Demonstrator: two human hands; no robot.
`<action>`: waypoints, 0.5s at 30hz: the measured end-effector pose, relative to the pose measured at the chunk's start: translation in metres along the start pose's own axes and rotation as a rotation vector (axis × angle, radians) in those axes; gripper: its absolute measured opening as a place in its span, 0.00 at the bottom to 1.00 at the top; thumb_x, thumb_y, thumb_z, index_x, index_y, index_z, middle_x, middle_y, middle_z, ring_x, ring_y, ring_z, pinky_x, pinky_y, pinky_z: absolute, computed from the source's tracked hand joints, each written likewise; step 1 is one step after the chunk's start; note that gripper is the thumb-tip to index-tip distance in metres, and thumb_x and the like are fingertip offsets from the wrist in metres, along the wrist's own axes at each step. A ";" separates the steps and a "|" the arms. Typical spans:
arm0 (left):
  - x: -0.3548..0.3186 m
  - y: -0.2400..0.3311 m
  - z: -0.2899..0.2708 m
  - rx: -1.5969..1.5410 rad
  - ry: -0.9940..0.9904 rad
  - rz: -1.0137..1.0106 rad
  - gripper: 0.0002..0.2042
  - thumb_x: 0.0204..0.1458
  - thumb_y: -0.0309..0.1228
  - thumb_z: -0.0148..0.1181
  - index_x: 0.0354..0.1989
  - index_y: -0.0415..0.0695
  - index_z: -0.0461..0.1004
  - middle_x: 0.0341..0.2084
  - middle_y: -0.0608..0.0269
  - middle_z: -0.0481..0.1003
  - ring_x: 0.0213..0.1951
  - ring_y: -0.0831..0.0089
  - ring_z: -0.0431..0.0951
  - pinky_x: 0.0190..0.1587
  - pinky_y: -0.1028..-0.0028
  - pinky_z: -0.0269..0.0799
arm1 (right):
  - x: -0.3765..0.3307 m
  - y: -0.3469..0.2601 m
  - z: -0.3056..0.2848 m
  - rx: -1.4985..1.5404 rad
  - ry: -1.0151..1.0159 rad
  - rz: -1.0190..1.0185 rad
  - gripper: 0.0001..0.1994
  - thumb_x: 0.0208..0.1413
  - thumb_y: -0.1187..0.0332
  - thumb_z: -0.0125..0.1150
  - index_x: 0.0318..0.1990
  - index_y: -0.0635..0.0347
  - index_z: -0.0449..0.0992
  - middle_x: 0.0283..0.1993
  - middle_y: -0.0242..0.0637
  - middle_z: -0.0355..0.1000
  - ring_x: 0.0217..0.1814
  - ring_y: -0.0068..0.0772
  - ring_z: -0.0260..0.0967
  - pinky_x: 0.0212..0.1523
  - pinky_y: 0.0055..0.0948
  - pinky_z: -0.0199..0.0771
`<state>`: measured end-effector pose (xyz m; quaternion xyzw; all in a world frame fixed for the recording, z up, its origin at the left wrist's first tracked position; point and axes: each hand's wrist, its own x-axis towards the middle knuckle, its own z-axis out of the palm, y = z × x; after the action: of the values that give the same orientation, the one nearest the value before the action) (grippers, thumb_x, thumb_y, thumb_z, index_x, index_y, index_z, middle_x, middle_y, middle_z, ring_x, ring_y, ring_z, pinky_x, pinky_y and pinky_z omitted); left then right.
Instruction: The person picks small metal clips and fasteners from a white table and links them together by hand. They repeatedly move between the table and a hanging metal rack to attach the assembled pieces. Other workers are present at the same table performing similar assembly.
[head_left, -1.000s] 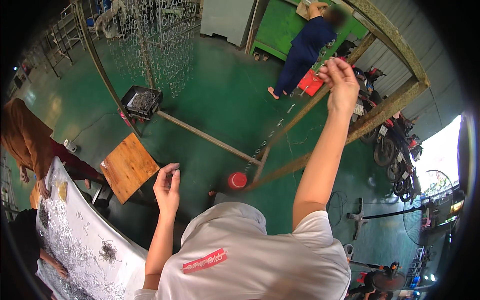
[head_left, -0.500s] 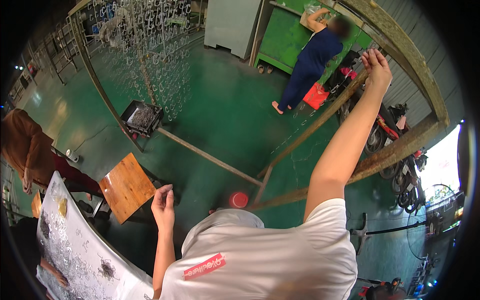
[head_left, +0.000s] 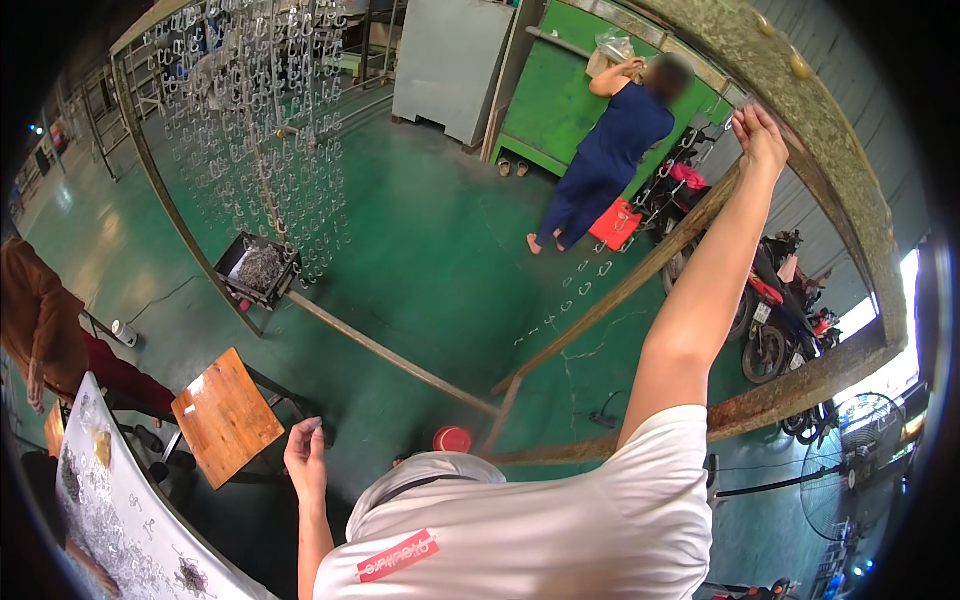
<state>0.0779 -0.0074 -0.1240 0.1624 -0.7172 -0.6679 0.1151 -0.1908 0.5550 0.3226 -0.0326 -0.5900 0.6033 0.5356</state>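
Note:
My right hand [head_left: 762,145] is raised beside the top bar of a worn metal frame [head_left: 842,150]. Its fingertips are pinched on the upper end of a strand of shiny open metal links [head_left: 602,268], which dangles down toward the floor. My left hand [head_left: 306,458] is held low at my side, near a wooden stool [head_left: 228,418]. Its fingers are curled in against the thumb; whatever may be between them is too small to make out.
Many similar strands [head_left: 255,130] hang at the far left above a black crate [head_left: 258,270] of metal pieces. A white table [head_left: 130,520] with loose links lies lower left. Two people [head_left: 612,140] are nearby, plus a red bucket [head_left: 452,439], motorbikes [head_left: 770,310] and a fan [head_left: 850,465].
The view has shifted slightly. My right hand stays raised in a pinch near the bar, and the links below it show more clearly. My left hand appears lower, still curled.

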 end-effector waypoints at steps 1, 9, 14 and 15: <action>0.000 -0.002 0.001 0.023 0.007 -0.012 0.08 0.58 0.27 0.56 0.42 0.38 0.75 0.33 0.68 0.76 0.35 0.83 0.72 0.37 0.82 0.67 | 0.005 0.001 0.002 0.021 -0.006 -0.012 0.13 0.53 0.77 0.64 0.45 0.74 0.73 0.39 0.45 0.76 0.38 0.34 0.77 0.37 0.25 0.83; 0.003 -0.009 0.016 -0.010 -0.021 -0.043 0.08 0.58 0.26 0.56 0.43 0.37 0.75 0.34 0.66 0.76 0.37 0.81 0.73 0.40 0.81 0.67 | 0.028 0.015 0.010 -0.025 -0.085 0.008 0.13 0.54 0.76 0.64 0.46 0.72 0.73 0.39 0.43 0.76 0.37 0.32 0.77 0.38 0.24 0.82; 0.004 -0.015 0.022 -0.018 -0.027 -0.073 0.08 0.58 0.26 0.55 0.43 0.37 0.75 0.35 0.65 0.76 0.37 0.81 0.73 0.41 0.81 0.67 | 0.033 0.020 0.011 -0.011 -0.121 0.009 0.12 0.53 0.77 0.64 0.44 0.73 0.73 0.36 0.46 0.76 0.34 0.35 0.77 0.32 0.26 0.83; 0.005 -0.017 0.022 -0.025 -0.030 -0.051 0.08 0.58 0.27 0.55 0.42 0.38 0.75 0.33 0.67 0.75 0.36 0.82 0.72 0.39 0.81 0.66 | 0.033 0.021 0.011 -0.003 -0.127 0.018 0.12 0.53 0.76 0.64 0.44 0.73 0.74 0.36 0.45 0.76 0.34 0.35 0.77 0.32 0.25 0.82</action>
<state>0.0662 0.0104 -0.1433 0.1692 -0.7059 -0.6820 0.0892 -0.2248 0.5757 0.3301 -0.0005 -0.6234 0.6079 0.4918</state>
